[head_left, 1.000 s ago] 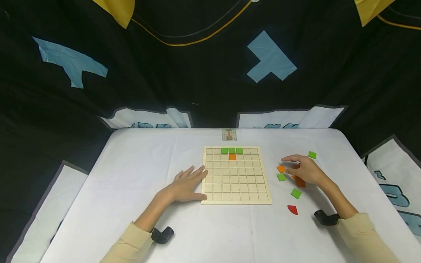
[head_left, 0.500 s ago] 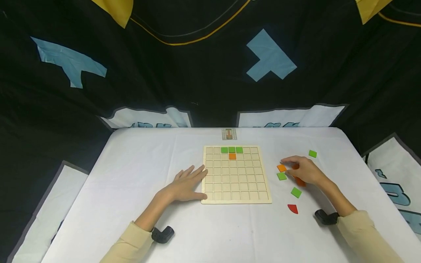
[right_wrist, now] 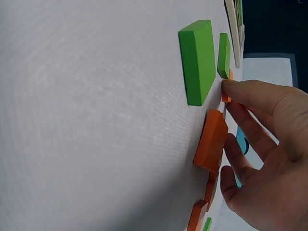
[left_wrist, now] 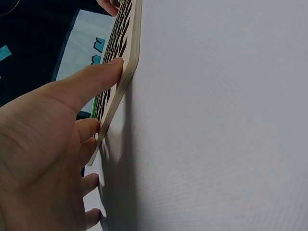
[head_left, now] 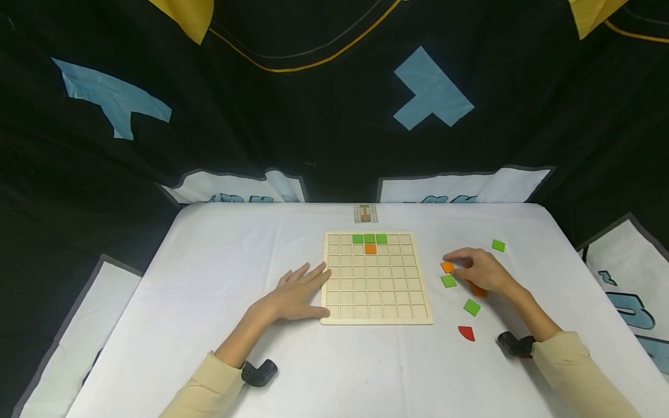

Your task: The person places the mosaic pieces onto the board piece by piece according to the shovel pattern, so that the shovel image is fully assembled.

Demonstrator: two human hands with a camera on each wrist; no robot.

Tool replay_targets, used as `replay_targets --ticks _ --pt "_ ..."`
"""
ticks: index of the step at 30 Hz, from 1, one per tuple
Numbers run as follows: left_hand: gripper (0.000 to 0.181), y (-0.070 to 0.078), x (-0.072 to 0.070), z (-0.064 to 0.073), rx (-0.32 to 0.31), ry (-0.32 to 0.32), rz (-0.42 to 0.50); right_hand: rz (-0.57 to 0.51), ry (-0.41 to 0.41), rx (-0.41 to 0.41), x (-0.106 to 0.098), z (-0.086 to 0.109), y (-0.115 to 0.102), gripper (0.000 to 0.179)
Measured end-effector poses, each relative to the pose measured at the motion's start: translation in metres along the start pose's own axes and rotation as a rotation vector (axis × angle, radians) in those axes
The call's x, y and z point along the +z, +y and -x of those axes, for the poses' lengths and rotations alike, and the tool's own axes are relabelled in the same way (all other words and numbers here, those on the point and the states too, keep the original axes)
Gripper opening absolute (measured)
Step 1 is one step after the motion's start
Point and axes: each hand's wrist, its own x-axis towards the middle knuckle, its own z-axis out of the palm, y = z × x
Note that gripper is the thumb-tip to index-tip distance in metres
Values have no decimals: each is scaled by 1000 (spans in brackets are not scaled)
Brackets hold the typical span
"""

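Right hand [head_left: 478, 270]: fingers bent at an orange square tile [head_left: 446, 267] on the white counter [head_left: 366, 371], grip unclear; apparently pick-up, calling for a secure pinch. Left hand [head_left: 294, 297]: fingers spread, touching the pale wooden grid board [head_left: 377, 284].

Draped recording booth, the building around it not determinable: black cloth [head_left: 324, 128] hung at the back and both sides, bearing blue shapes [head_left: 438, 87], yellow shapes [head_left: 190, 17], a yellow line [head_left: 292, 71] and white panels [head_left: 418, 187] with blue lettering [head_left: 631, 309]. One table [head_left: 360, 371] under a white cover, placed before the cloth, with a small printed card [head_left: 365, 213] near its far edge. Two black cameras [head_left: 259, 374], worn one at each wrist
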Motion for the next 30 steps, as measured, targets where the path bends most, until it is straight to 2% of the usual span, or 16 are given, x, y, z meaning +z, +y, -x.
replay_targets --ticks 13,17,30 --pt "88 1 -1 0 21 6 8 30 39 -24 3 -3 -1 31" --pt "89 0 0 -1 19 6 -2 11 43 -25 5 -5 -3 34" --pt "90 -1 0 -2 13 7 -8 -67 30 -105 12 -21 -35 33"
